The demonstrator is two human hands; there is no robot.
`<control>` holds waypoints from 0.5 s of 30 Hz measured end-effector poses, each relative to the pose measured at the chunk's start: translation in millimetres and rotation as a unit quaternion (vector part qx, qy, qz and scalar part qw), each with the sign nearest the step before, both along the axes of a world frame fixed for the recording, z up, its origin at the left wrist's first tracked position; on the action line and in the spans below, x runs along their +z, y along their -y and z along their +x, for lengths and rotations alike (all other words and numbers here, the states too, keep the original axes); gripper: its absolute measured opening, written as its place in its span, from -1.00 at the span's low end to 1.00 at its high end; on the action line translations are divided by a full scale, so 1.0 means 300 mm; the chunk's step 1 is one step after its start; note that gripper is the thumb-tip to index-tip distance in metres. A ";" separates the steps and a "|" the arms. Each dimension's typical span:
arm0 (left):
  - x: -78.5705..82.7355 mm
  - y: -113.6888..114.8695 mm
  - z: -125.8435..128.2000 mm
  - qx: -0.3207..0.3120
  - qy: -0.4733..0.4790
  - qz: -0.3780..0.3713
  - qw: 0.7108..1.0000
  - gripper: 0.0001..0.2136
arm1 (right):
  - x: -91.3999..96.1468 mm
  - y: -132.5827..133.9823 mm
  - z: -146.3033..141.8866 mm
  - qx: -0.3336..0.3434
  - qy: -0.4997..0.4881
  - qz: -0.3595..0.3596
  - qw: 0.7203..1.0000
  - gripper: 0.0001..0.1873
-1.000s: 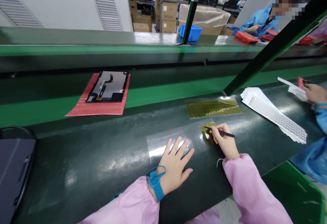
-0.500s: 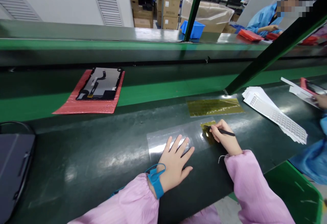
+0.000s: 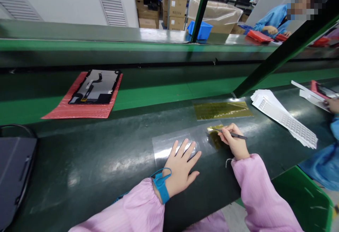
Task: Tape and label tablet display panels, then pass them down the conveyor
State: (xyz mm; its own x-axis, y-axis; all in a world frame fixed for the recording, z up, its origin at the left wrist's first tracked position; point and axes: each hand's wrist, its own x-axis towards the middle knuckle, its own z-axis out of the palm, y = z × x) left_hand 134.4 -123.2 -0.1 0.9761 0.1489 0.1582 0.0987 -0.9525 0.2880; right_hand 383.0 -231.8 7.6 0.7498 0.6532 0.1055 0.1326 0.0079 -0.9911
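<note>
My left hand (image 3: 181, 168) lies flat with fingers spread, pressing on the near edge of a clear plastic sheet (image 3: 161, 147). Around that wrist is a blue wrist strap (image 3: 161, 186) with a cord. My right hand (image 3: 235, 142) pinches a pair of black tweezers (image 3: 239, 136), whose tips point left at a small amber film piece (image 3: 215, 141) on the sheet's right end. Whether the tips grip the film's edge is too small to tell. Beyond the sheet lies a larger amber film sheet (image 3: 222, 110).
White label sheets (image 3: 284, 117) are fanned out at the right. On the conveyor, a flat panel with a flex cable (image 3: 96, 87) rests on a red foam bag (image 3: 76, 111). A dark case (image 3: 17, 175) stands at left, a green bin (image 3: 304, 196) below right. Co-workers' hands show at right.
The panel on its red bag has shifted left along the conveyor. My right hand and the tweezers have moved very slightly; my left hand stays in place.
</note>
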 end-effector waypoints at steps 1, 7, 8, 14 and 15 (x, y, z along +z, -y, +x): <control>0.000 0.000 0.000 0.001 0.001 0.001 1.000 -0.44 | 0.003 -0.001 -0.004 0.002 -0.006 0.013 1.000 -0.56; -0.002 0.004 -0.001 0.002 0.012 0.011 1.000 -0.43 | 0.018 -0.035 -0.070 0.002 -0.049 0.089 0.995 -0.55; -0.002 0.006 0.000 0.003 0.012 0.009 1.000 -0.43 | 0.019 -0.045 -0.087 0.002 -0.056 0.098 0.994 -0.56; 0.006 0.014 0.012 0.003 0.006 -0.037 0.999 -0.45 | 0.016 -0.113 -0.181 0.000 -0.088 0.134 0.987 -0.59; 0.009 0.016 0.013 0.004 0.010 -0.053 0.999 -0.45 | 0.017 -0.123 -0.194 0.001 -0.092 0.137 0.986 -0.59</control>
